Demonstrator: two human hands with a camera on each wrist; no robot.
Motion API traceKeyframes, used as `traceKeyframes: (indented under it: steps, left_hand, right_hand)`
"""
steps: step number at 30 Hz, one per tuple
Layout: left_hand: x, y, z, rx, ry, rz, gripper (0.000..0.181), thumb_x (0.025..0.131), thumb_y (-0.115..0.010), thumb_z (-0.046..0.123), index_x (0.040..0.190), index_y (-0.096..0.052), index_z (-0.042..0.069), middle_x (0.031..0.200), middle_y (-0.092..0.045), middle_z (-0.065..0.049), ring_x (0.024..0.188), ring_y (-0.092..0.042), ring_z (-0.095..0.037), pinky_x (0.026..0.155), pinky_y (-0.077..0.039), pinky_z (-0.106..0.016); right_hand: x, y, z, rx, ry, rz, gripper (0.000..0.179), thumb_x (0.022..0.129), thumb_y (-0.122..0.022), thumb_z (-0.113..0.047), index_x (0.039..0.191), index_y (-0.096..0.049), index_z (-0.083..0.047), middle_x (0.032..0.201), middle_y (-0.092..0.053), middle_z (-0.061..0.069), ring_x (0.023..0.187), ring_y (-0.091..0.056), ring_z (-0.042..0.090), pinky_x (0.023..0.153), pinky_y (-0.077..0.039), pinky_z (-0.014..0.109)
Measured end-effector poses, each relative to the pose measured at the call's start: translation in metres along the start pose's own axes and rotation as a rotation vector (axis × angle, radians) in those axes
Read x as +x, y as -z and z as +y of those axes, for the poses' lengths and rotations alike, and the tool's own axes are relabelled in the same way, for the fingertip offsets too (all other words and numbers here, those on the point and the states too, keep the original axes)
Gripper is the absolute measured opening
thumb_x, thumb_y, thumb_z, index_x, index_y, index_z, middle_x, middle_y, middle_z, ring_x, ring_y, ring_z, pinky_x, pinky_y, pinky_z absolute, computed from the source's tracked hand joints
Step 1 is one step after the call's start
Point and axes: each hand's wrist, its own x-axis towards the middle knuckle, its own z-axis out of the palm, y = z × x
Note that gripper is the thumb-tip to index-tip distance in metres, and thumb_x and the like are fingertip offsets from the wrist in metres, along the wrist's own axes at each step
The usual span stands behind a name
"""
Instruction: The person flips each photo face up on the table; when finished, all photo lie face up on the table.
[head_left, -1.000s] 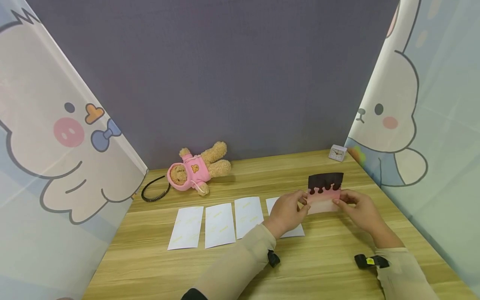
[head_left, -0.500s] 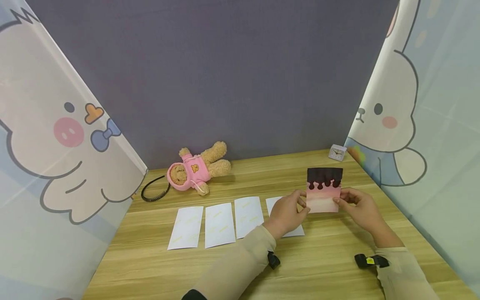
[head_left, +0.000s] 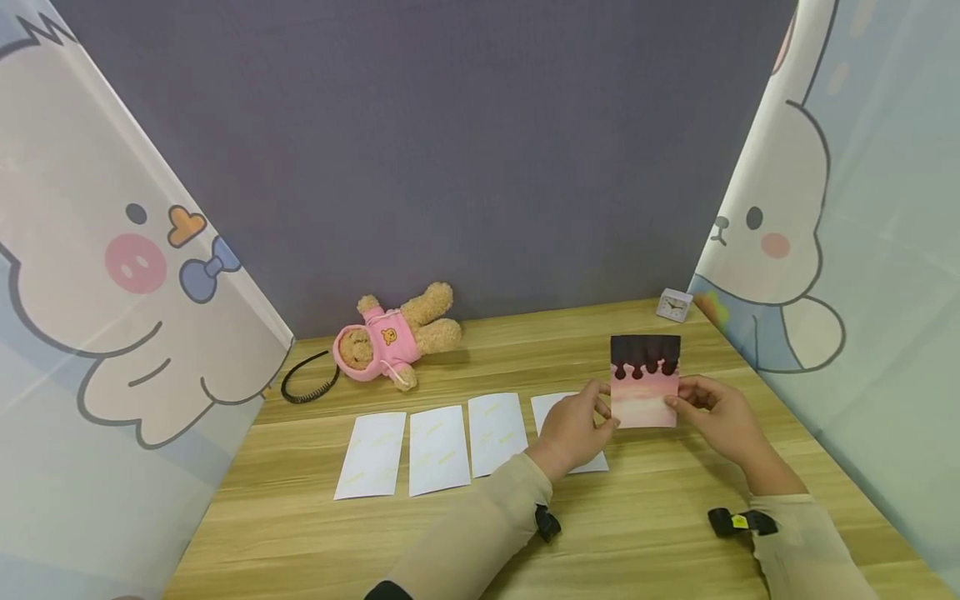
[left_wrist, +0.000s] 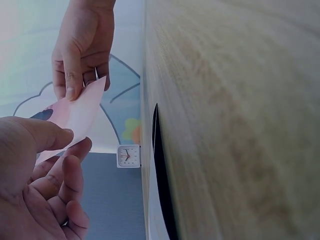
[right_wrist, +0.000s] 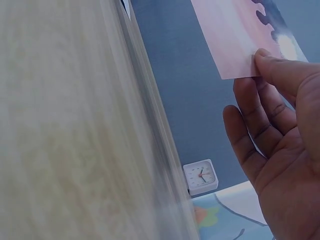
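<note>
A: Quick, from the L, pls. What've you got?

B: L wall [head_left: 67,350] w/ a big cartoon animal in a blue bow tie. Then, on the desk [head_left: 247,533], a black loop [head_left: 303,400], part of it coiled, just beside the teddy bear [head_left: 397,333]. Bear's in a pink hoodie, lying down, head to the L, feet to the R.

A: And nearer us?

B: Four white sheets in a row: 1st [head_left: 371,456], 2nd [head_left: 440,452], 3rd [head_left: 498,433], 4th [head_left: 547,407]. All flat-ish, w/ faint yellow marks. The 4th is partly hidden behind the L hand [head_left: 573,429].

A: What's that hand doing?

B: Pinching the L edge of a pic card [head_left: 645,396] btwn thumb & fingers, low down. Card's upright, held up off the desk, R of the sheets. Dark drips on top, pink below, pale band near the bottom.

A: R hand [head_left: 720,417]?

B: Same job, opp. side: pinches the R edge, thumb on the printed front. Beige sleeves on both arms, black straps by the wrists.

A: Rest of the R side?

B: Small white clock [head_left: 674,306] at the back, near the corner, then the R wall [head_left: 892,333] w/ a cartoon rabbit.
</note>
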Motion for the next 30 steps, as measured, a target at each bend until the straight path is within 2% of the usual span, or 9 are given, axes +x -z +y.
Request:
traceKeyframes:
  steps: [5,10,13,17,20,25,30]
  left_hand:
    - [0.001,0.001,-0.002,-0.008,-0.015,0.014,0.035,0.103,-0.068,0.024,0.136,-0.058,0.02,0.1,-0.067,0.017,0.059,-0.051,0.003,0.059,-0.042,-0.017]
    - [0.001,0.002,-0.006,-0.022,-0.028,0.058,0.015,0.101,-0.067,0.024,0.117,-0.067,0.023,0.092,-0.064,0.019,0.067,-0.051,0.005,0.063,-0.042,-0.015]
    - [0.001,0.003,-0.008,-0.041,-0.019,0.081,0.01,0.101,-0.066,0.024,0.11,-0.069,0.024,0.089,-0.062,0.02,0.064,-0.051,0.004,0.063,-0.042,-0.016]
    - [0.0,0.005,-0.008,-0.06,0.0,0.091,0.009,0.102,-0.064,0.024,0.109,-0.07,0.025,0.089,-0.061,0.021,0.06,-0.05,0.005,0.061,-0.042,-0.017]
    - [-0.001,0.007,-0.007,-0.057,0.004,0.098,0.009,0.103,-0.062,0.025,0.108,-0.07,0.025,0.091,-0.062,0.02,0.063,-0.051,0.005,0.062,-0.043,-0.017]
    - [-0.002,0.011,-0.006,-0.029,-0.004,0.105,0.012,0.105,-0.06,0.025,0.11,-0.072,0.026,0.094,-0.063,0.02,0.07,-0.05,0.004,0.065,-0.042,-0.016]
    - [-0.003,0.014,-0.007,0.007,-0.041,0.126,0.013,0.106,-0.061,0.025,0.111,-0.073,0.026,0.094,-0.063,0.02,0.073,-0.049,0.003,0.067,-0.041,-0.015]
  right_hand:
    - [0.002,-0.001,0.001,0.034,0.006,-0.016,0.023,0.09,-0.08,0.002,0.11,-0.07,0.002,0.083,-0.068,0.003,0.071,-0.06,0.006,0.061,-0.049,0.018]
    - [0.003,-0.002,0.007,0.071,0.011,-0.017,0.026,0.089,-0.08,0.006,0.111,-0.066,0.002,0.08,-0.069,0.006,0.068,-0.06,0.007,0.057,-0.048,0.019]
    - [0.003,0.0,0.01,0.16,-0.01,0.0,0.035,0.09,-0.076,0.009,0.121,-0.061,0.004,0.084,-0.072,0.0,0.071,-0.063,0.007,0.06,-0.05,0.019]
    - [0.003,0.004,0.01,0.301,-0.038,0.042,0.046,0.093,-0.071,0.013,0.134,-0.055,0.001,0.098,-0.073,-0.009,0.083,-0.067,0.004,0.07,-0.053,0.016]
    - [0.001,0.006,0.008,0.339,-0.04,0.055,0.043,0.095,-0.07,0.012,0.134,-0.058,-0.001,0.105,-0.071,-0.013,0.09,-0.066,0.002,0.076,-0.052,0.014]
    - [-0.001,0.007,0.005,0.362,-0.04,0.047,0.035,0.095,-0.069,0.013,0.129,-0.061,0.006,0.101,-0.07,-0.008,0.089,-0.066,0.004,0.074,-0.052,0.015]
    - [-0.002,0.007,-0.001,0.329,-0.057,0.038,0.031,0.096,-0.07,0.01,0.125,-0.063,0.008,0.095,-0.068,-0.006,0.082,-0.063,0.006,0.07,-0.051,0.017]
